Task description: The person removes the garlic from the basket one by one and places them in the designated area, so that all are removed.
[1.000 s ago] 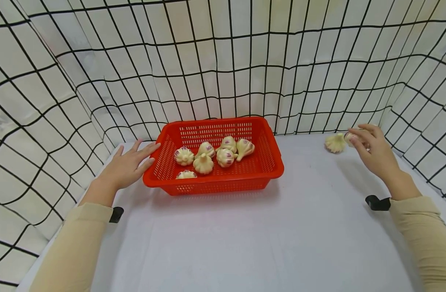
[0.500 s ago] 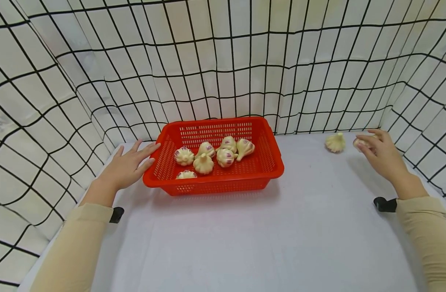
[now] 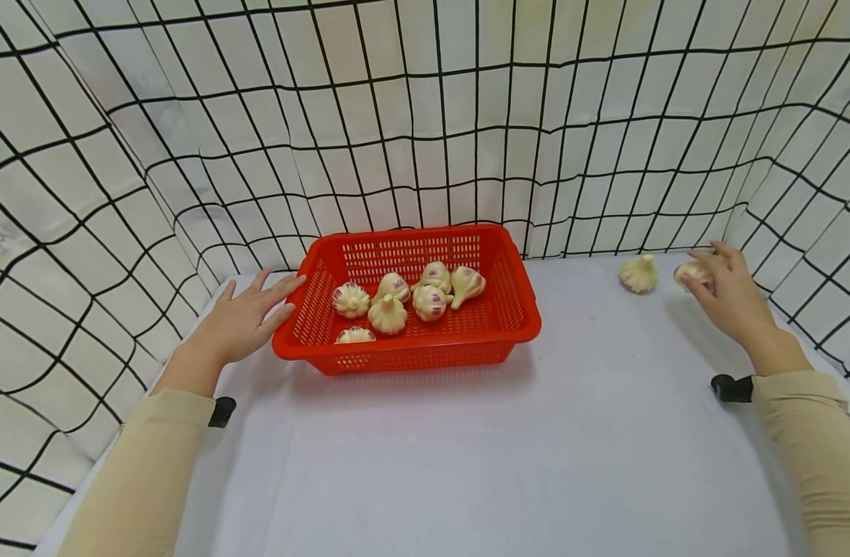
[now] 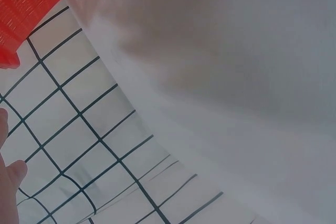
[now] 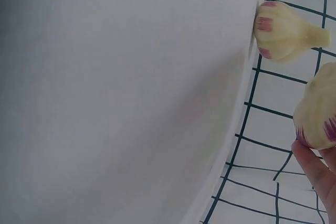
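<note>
Fingers spread, my left hand [image 3: 240,319] rests with its fingertips at the left rim of the red plastic basket [image 3: 411,348]. Inside the basket lie several garlic bulbs [image 3: 387,312] with purple streaks. At the back right, my right hand [image 3: 734,298] pinches a garlic bulb [image 3: 691,274] between thumb and fingers, part of it hidden behind them. In the right wrist view the thumb [image 5: 311,166] presses against the held bulb [image 5: 317,114]. Another garlic bulb [image 3: 639,274] stands upright on the white table just left of this hand.
Black netting [image 3: 459,131] over white sheeting rises behind the white table [image 3: 425,464] and along both sides. The right hand is close to the right-hand netting [image 3: 814,255]. A dark wrist camera [image 3: 732,388] sticks out from the right cuff.
My right hand has moved to the right with the garlic bulb, away from the standing one, and its fingers have shifted slightly on it. The left hand and basket have stayed put.
</note>
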The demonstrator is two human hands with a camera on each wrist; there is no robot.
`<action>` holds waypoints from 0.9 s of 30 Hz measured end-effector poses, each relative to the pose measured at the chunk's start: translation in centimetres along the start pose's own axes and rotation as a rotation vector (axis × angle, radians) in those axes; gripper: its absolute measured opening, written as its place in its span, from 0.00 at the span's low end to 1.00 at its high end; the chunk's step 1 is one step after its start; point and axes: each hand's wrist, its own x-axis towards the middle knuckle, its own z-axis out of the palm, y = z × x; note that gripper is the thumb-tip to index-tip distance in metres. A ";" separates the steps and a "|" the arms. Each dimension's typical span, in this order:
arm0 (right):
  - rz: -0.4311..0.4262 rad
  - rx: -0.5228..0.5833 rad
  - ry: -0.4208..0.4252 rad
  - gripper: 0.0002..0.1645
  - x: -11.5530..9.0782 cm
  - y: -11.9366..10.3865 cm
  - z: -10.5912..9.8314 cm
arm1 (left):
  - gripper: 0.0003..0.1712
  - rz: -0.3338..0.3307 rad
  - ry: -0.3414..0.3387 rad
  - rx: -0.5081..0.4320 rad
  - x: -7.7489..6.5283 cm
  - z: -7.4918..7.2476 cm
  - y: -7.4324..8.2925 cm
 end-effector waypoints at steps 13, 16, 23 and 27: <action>0.077 0.047 -0.003 0.48 0.8 0.5 -0.2 | 0.39 0.008 0.011 0.003 -0.1 0.0 0.0; 0.088 0.074 0.000 0.49 0.9 0.8 0.0 | 0.39 0.015 0.015 0.001 -0.2 -0.1 0.0; 0.173 0.102 -0.006 0.56 1.5 1.6 0.0 | 0.38 0.021 0.027 -0.006 -0.2 -0.1 0.0; 0.220 0.120 -0.044 0.59 1.8 2.1 0.0 | 0.38 0.024 0.026 -0.007 -0.2 -0.1 0.0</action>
